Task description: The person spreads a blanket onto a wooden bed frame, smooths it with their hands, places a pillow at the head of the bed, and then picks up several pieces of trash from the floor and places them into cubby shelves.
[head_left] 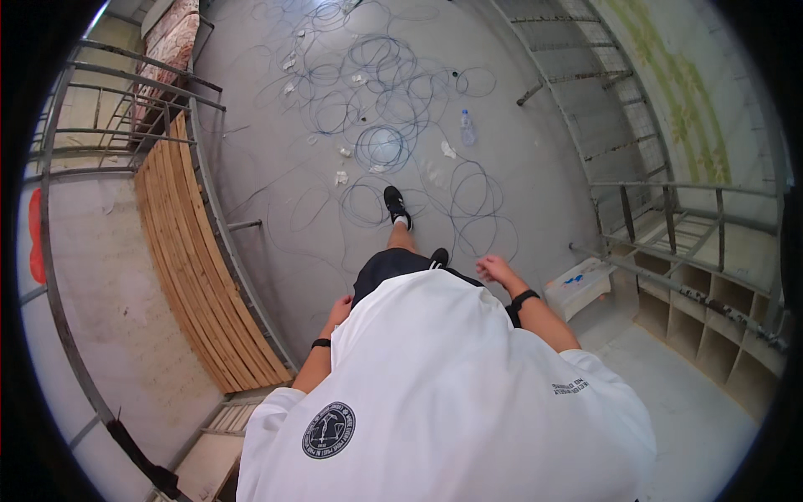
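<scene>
My left hand (340,309) hangs low beside my dark shorts (401,266); its fingers are mostly hidden from here. My right hand (495,269) is raised a little to the right of the shorts, fingers curled in, with nothing visible in them. Both wrists wear dark bands. Thin dark wire (382,149) lies in many loose, tangled loops over the grey floor ahead of my feet. One black shoe (396,203) is stretched forward at the edge of these loops. Neither hand touches the wire.
A clear plastic bottle (467,128) and crumpled white scraps (448,149) lie among the loops. Metal bunk frames line both sides, the left one with wooden slats (196,259). At right are a white stool (579,286) with something blue on it and an open cubby shelf (707,322).
</scene>
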Demonstrator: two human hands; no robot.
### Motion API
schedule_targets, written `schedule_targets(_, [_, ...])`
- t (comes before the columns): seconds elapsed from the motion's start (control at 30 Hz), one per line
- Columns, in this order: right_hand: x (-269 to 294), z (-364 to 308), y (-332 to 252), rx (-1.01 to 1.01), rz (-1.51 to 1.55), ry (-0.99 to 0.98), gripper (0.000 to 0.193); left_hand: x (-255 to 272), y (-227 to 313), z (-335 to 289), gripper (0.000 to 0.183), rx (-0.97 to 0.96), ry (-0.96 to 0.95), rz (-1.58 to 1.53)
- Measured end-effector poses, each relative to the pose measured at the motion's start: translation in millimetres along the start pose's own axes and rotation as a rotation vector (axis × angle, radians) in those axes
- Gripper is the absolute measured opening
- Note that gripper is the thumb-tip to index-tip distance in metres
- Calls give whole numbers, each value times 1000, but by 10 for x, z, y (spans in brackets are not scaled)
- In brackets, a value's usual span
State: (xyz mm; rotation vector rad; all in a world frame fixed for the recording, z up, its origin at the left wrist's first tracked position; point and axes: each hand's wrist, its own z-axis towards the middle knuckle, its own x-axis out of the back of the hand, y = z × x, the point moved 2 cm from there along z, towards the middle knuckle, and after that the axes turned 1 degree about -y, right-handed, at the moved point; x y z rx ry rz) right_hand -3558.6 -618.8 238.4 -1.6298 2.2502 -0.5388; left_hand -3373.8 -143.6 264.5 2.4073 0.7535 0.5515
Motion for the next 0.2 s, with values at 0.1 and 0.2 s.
schedule_targets(0.1, [281, -43, 164, -123, 23, 116, 17, 197, 233, 467, 29, 24, 38, 24])
schedule_targets(0.2, [370, -273, -96, -303, 47, 170, 18, 387, 83, 959, 28, 74, 90, -90])
